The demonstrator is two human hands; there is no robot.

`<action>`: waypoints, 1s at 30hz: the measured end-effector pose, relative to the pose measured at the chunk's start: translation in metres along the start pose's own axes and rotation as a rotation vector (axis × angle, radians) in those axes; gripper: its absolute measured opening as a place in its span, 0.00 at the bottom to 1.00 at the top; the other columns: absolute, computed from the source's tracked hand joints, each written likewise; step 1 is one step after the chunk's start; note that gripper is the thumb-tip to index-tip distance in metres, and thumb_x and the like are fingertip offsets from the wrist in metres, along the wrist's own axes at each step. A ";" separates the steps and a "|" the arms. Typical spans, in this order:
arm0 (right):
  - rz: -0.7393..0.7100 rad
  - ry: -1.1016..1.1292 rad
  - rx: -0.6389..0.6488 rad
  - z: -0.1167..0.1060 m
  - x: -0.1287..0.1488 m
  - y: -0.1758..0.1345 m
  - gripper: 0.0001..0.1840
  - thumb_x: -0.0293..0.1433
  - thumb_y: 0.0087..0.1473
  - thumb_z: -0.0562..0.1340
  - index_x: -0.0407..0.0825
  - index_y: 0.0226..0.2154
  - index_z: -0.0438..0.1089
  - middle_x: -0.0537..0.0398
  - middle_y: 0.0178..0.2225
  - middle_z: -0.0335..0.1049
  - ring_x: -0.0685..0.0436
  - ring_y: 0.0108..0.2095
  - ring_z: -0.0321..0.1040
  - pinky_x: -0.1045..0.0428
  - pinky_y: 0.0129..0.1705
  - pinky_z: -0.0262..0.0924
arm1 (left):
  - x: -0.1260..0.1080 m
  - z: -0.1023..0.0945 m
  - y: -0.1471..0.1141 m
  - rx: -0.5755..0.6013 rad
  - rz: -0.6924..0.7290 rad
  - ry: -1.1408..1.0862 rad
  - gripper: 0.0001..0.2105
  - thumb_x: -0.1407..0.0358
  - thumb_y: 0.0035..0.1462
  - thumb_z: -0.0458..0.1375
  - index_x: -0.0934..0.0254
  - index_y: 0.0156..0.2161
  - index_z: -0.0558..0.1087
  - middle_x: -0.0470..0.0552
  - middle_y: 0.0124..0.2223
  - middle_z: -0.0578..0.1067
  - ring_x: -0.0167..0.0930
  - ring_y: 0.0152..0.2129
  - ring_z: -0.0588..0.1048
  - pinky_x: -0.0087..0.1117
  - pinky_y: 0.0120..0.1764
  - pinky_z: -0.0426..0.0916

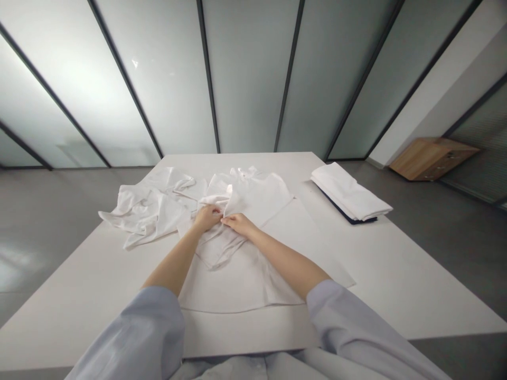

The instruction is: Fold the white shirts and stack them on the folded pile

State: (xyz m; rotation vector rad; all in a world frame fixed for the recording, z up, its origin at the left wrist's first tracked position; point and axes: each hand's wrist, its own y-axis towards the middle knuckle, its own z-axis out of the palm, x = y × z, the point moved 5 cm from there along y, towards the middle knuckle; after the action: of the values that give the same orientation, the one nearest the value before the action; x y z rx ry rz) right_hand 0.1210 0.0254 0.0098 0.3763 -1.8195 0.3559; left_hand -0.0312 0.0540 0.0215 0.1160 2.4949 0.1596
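Observation:
A white shirt (237, 285) lies spread on the table in front of me, its collar at the far end and its hem toward me. My left hand (208, 217) is closed on the shirt's fabric near its middle, fingers curled into the cloth. Just to its right, my right hand (238, 224) pinches the same cloth, the two hands almost touching. Part of a sleeve lies bunched under and around the hands. Exactly which part of the shirt the fingertips hold is hard to make out.
A crumpled white garment (154, 208) lies at the left, partly over the table's edge. Folded white cloth (348, 190) sits on a dark folded item (336, 209) at the right. The white table (396, 295) ends before a frosted glass wall. A wooden cabinet (431, 157) stands beyond, right.

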 end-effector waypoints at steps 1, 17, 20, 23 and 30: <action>-0.042 -0.085 -0.010 0.004 0.001 0.001 0.21 0.46 0.49 0.62 0.48 0.17 0.66 0.64 0.15 0.56 0.52 0.22 0.57 0.56 0.26 0.48 | 0.003 0.002 -0.001 -0.005 0.006 0.004 0.10 0.63 0.42 0.60 0.64 0.32 0.76 0.54 0.39 0.78 0.40 0.42 0.74 0.36 0.47 0.66; 0.201 0.477 -0.347 -0.078 0.002 0.002 0.08 0.34 0.48 0.53 0.52 0.21 0.58 0.58 0.17 0.59 0.46 0.23 0.61 0.53 0.27 0.58 | 0.026 -0.011 -0.001 0.014 -0.117 -0.145 0.14 0.62 0.52 0.53 0.65 0.42 0.73 0.51 0.36 0.76 0.32 0.33 0.75 0.32 0.38 0.68; 0.281 0.389 -0.271 -0.134 -0.009 -0.028 0.07 0.35 0.48 0.54 0.50 0.23 0.63 0.56 0.21 0.67 0.46 0.26 0.65 0.53 0.30 0.60 | 0.011 -0.009 -0.005 -0.001 -0.088 0.077 0.17 0.64 0.53 0.55 0.63 0.49 0.69 0.54 0.45 0.74 0.34 0.38 0.74 0.36 0.44 0.67; 0.388 0.173 -0.233 -0.176 -0.030 -0.066 0.13 0.40 0.51 0.55 0.48 0.31 0.68 0.53 0.26 0.71 0.46 0.27 0.67 0.53 0.29 0.60 | -0.006 -0.009 -0.006 -0.062 -0.036 0.313 0.22 0.66 0.53 0.56 0.60 0.54 0.64 0.58 0.55 0.67 0.39 0.49 0.70 0.39 0.49 0.65; 0.214 -0.123 -0.184 -0.189 -0.046 -0.122 0.23 0.32 0.47 0.60 0.48 0.49 0.66 0.50 0.40 0.74 0.44 0.40 0.70 0.51 0.42 0.63 | -0.008 0.003 0.018 0.123 0.188 0.571 0.25 0.73 0.54 0.49 0.61 0.58 0.65 0.57 0.61 0.64 0.40 0.59 0.60 0.42 0.57 0.58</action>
State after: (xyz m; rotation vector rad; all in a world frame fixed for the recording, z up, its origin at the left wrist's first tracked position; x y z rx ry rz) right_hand 0.3486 -0.0007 0.0225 0.0764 -2.0009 0.3145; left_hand -0.0222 0.0709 0.0260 0.4069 3.0613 0.1295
